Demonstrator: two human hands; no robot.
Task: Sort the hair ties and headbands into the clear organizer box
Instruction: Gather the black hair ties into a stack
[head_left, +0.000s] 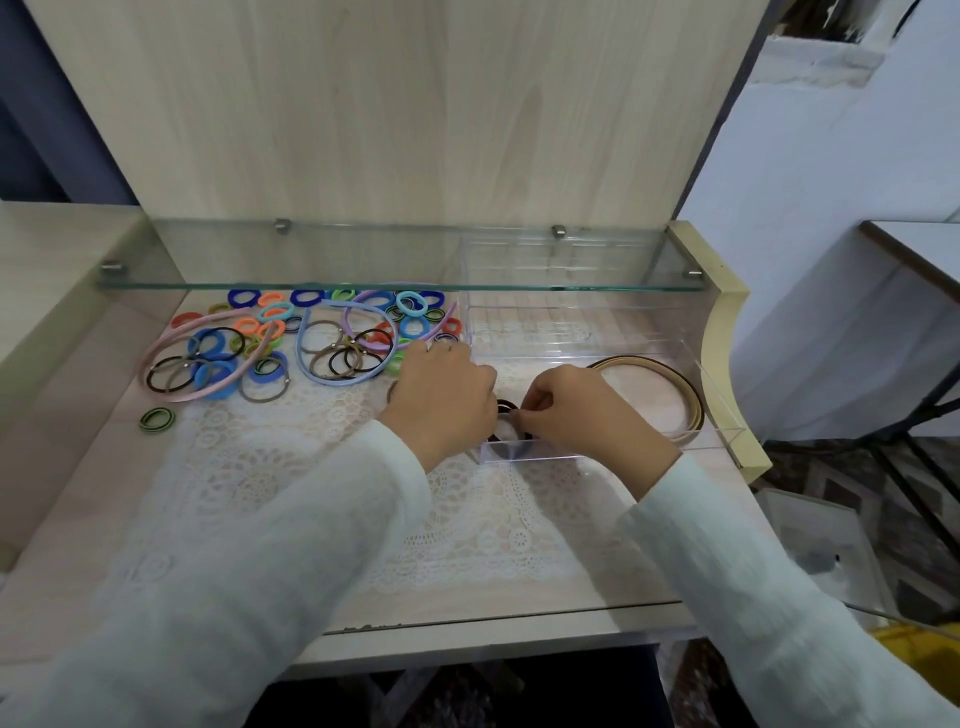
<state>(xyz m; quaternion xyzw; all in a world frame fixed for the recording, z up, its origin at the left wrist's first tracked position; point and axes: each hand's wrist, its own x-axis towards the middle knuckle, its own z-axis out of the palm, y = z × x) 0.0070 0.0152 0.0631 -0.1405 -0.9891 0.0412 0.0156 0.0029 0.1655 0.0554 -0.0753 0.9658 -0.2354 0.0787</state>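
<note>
Nearest, pale sleeves across a lace mat (493, 519) on a light wooden table (62, 493). Then both hands, close together above the near-left corner of the clear box (540, 451). Right hand (576, 410) curled, pinching a dark hair tie (505, 406) at the fingertips. Left hand (441, 400) curled too, back to the camera; cannot tell whether gripping the same tie or only steadying it. Tie just over the small front compartment, not yet dropped in.

Probably light, soft and stretchy, nothing to break, so best pinched anywhere on the band. Farther right inside the box, tan and dark headbands (691, 410), likely stiff and springy; better held at the arch.

Back left, a loose heap of coloured ties (249, 332) tangled with thin pastel headbands (337, 383), and one green tie (157, 419) lying apart. Beyond, a glass shelf (363, 286), a wood panel (389, 130), a white wall (831, 182) to the right.
</note>
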